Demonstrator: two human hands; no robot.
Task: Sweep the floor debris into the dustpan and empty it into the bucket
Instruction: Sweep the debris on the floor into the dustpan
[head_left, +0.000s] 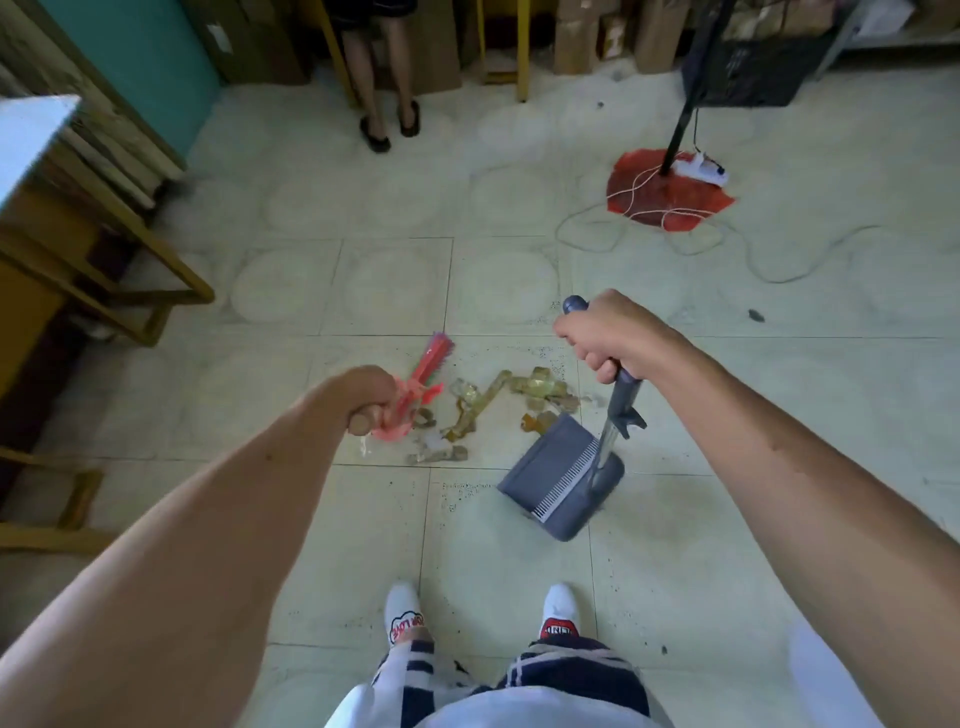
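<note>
- Left hand (371, 397) is closed on the pink broom (415, 387); right hand (605, 332) grips the dustpan (558, 478) handle.
- Debris (498, 410) lies between them, at 10 o'clock from the pan.
- Hold the pan lip flat and sweep toward 4 o'clock in short strokes.
- No bucket is in view.

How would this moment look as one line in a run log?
left hand: grips pink broom | right hand: grips dustpan handle | debris: on floor, between them | bucket: unseen
</note>
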